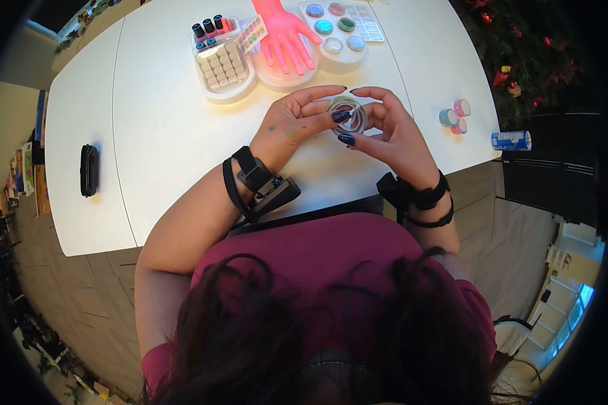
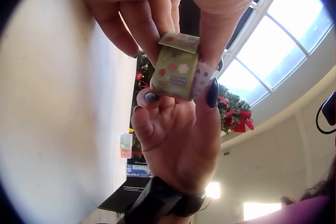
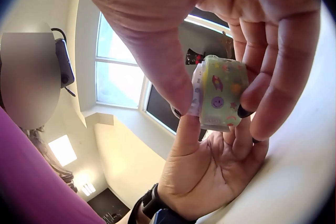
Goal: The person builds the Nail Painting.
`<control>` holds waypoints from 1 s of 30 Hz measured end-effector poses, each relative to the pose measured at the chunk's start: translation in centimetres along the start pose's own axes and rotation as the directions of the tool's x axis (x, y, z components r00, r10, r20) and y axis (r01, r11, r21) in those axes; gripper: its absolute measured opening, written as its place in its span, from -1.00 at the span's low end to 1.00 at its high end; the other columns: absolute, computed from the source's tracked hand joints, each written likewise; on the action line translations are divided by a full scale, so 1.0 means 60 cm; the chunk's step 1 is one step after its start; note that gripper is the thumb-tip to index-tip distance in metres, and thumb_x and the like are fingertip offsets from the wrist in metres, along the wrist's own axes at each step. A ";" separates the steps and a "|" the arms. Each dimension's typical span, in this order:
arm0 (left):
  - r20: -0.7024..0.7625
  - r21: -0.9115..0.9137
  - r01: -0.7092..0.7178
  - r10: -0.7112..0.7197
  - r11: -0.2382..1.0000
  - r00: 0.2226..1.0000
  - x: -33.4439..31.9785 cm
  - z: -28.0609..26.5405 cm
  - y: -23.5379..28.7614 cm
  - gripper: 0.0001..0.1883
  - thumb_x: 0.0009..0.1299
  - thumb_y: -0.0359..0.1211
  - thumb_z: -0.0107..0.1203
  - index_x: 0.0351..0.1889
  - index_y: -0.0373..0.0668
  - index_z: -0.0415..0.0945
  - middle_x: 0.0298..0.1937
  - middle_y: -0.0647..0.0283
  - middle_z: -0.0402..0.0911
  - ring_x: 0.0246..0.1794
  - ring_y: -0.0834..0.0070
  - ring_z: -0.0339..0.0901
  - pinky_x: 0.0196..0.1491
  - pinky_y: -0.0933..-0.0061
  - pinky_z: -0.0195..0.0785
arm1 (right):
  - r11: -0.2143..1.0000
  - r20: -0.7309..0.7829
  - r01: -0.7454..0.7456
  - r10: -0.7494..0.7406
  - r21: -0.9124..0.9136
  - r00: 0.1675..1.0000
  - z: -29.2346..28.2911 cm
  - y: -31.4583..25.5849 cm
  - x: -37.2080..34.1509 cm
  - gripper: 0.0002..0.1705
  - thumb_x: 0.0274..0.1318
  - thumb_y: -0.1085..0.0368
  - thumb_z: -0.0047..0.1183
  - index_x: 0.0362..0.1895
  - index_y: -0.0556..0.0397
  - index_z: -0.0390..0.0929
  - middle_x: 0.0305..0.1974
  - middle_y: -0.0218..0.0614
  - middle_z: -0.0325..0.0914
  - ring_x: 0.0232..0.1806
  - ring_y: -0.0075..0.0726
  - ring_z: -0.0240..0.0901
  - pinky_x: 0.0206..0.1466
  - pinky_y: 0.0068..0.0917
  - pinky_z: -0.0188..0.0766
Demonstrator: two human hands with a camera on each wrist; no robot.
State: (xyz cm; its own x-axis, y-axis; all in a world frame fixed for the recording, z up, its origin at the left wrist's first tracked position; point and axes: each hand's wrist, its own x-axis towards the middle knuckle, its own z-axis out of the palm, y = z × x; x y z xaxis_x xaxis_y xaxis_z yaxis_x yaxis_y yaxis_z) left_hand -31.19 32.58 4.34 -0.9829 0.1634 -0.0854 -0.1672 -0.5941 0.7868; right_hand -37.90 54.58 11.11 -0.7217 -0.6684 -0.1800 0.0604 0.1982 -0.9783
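Pale green, this sticker roll [image 2: 176, 79] sits between left fingers [image 1: 317, 92] and right fingers [image 1: 377, 94], both apparently pinching it, though overlap hides some contact. Ease either grip and, loosely wound, it could uncoil!

On the green sticker roll [image 2: 170, 73] stands "TOTAL MAGIC", the smaller print being too blurred to read; well apart from the roll, a blue can [image 2: 139, 171] bears "Red Bull".

Roll [image 2: 176, 74] btwn L hand [image 1: 289, 125] & R hand [image 1: 393, 131]; holder [image 1: 230, 94] beyond (w/ bottles [image 1: 209, 29]); case [image 1: 88, 170] far L, can [image 1: 511, 140] far R.
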 end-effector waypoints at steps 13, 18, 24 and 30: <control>-0.037 0.065 0.024 -0.021 0.998 0.999 0.000 0.001 0.005 -0.37 0.56 -0.32 0.35 0.53 -0.28 0.41 0.25 0.11 0.75 0.21 0.48 0.71 0.35 0.43 0.53 | 0.971 0.040 -0.122 0.116 0.208 0.992 0.001 -0.017 0.004 -0.22 0.22 0.50 0.34 0.47 0.18 0.25 0.07 -0.22 0.57 0.00 -0.43 0.60 0.12 -0.39 0.70; -0.032 0.042 0.013 -0.012 0.999 0.999 0.001 0.000 0.003 -0.36 0.56 -0.30 0.36 0.53 -0.29 0.41 0.28 0.11 0.74 0.23 0.46 0.71 0.36 0.41 0.54 | 0.982 0.007 -0.106 0.106 0.157 0.994 -0.002 -0.013 0.001 -0.22 0.24 0.48 0.34 0.47 0.16 0.25 0.07 -0.22 0.57 0.02 -0.43 0.62 0.09 -0.40 0.70; -0.016 0.103 -0.001 0.003 0.995 1.000 0.002 0.000 0.003 -0.37 0.54 -0.30 0.38 0.51 -0.28 0.43 0.27 0.14 0.74 0.20 0.47 0.72 0.32 0.39 0.58 | 0.995 -0.035 -0.076 0.078 0.063 0.996 0.002 -0.005 0.003 -0.19 0.23 0.48 0.36 0.49 0.15 0.24 0.09 -0.19 0.56 0.04 -0.42 0.66 0.07 -0.43 0.67; -0.080 0.099 0.053 -0.045 0.994 0.996 -0.004 0.009 0.009 -0.40 0.56 -0.23 0.36 0.48 -0.25 0.46 0.24 0.21 0.74 0.19 0.51 0.72 0.30 0.36 0.59 | 0.990 -0.078 -0.013 0.025 0.142 0.997 0.010 -0.004 0.004 -0.25 0.28 0.50 0.33 0.47 0.13 0.25 0.13 -0.14 0.57 0.09 -0.32 0.70 0.12 -0.42 0.66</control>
State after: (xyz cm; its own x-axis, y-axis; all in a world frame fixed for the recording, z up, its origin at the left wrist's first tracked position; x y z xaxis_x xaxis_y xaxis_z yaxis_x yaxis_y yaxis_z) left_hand -31.01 32.67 5.10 -0.9775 0.1263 -0.1691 -0.2101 -0.5042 0.8377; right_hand -37.65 53.94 11.22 -0.7714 -0.6055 -0.1955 0.1673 0.1034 -0.9805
